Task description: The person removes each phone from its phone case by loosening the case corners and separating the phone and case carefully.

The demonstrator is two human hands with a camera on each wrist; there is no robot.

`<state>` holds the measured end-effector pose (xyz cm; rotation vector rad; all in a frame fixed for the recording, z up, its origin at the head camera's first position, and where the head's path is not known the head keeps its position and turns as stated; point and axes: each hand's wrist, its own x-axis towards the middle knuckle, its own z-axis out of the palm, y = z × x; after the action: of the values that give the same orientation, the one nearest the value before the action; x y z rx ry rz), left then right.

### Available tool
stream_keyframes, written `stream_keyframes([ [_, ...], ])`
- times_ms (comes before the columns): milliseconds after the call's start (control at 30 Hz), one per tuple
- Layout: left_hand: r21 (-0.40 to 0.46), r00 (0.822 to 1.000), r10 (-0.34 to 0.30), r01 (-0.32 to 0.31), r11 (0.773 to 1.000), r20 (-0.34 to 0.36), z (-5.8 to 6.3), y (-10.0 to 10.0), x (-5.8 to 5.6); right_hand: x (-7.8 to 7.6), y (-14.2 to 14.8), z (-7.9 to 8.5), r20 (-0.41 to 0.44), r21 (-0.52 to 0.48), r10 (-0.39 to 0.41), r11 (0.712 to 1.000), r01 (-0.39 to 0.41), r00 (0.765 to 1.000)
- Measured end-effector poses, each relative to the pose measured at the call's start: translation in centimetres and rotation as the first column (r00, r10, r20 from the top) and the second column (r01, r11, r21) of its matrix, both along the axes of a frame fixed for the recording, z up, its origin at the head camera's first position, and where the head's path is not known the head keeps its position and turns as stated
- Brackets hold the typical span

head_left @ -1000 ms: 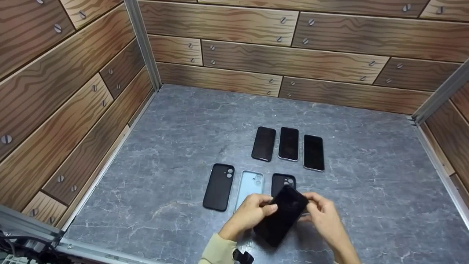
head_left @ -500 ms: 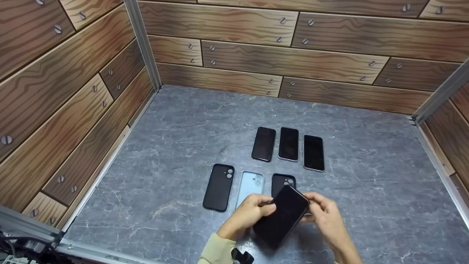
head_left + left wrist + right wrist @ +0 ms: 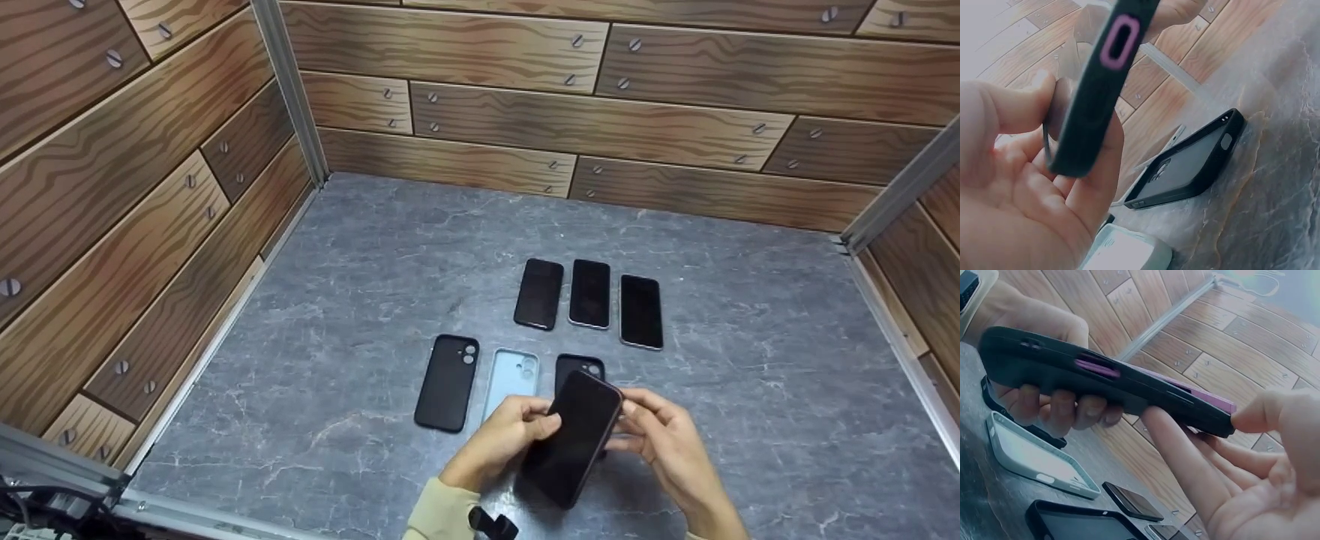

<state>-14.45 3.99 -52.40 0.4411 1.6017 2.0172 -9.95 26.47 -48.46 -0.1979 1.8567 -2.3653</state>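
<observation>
A phone (image 3: 574, 439) with a dark screen sits in a black phone case (image 3: 1145, 391), tilted above the table. Its pink edge stands proud of the case rim at one end in the right wrist view. My left hand (image 3: 506, 442) grips the cased phone by its left side, thumb over the front edge and fingers curled behind. At the opposite side, my right hand (image 3: 667, 442) pinches the raised end, thumb on the phone's corner and fingers under the case. Below the phone lie a black case (image 3: 581, 366), partly covered, and a light blue case (image 3: 512, 379).
Another black case (image 3: 448, 382) lies left of the blue one. Behind the cases are three phones in a row: a left phone (image 3: 539, 294), a middle phone (image 3: 590, 294) and a right phone (image 3: 641, 311). Wood-patterned walls (image 3: 480, 105) enclose the grey marbled table (image 3: 360, 300).
The cased phone has turned slightly more upright, its top end shifting left. My right fingers have shifted a little along its right edge. The loose cases and the three phones stay put.
</observation>
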Motion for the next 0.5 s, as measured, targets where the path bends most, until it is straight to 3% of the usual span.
stream_keyframes([
  [100, 0.028, 0.998, 0.015, -0.017, 0.999, 0.060, 0.0, 0.1, 0.0, -0.1, -0.4, -0.1, 0.029, 0.037, -0.098, 0.995, 0.097, 0.995],
  [233, 0.002, 0.998, 0.031, -0.031, 1.000, 0.056, 0.1, 0.0, 0.0, 0.0, -0.8, -0.4, 0.073, 0.091, -0.155, 0.985, 0.148, 0.985],
  [367, -0.010, 0.995, 0.090, -0.089, 0.996, 0.053, 0.1, 0.2, 0.0, 0.4, -1.1, -0.8, 0.108, 0.126, -0.092, 0.989, 0.078, 0.990],
  [500, 0.002, 0.981, 0.166, -0.168, 0.986, 0.104, 0.1, 0.4, 0.1, 1.1, -1.3, -1.2, 0.137, 0.199, 0.005, 0.979, -0.033, 0.991],
])
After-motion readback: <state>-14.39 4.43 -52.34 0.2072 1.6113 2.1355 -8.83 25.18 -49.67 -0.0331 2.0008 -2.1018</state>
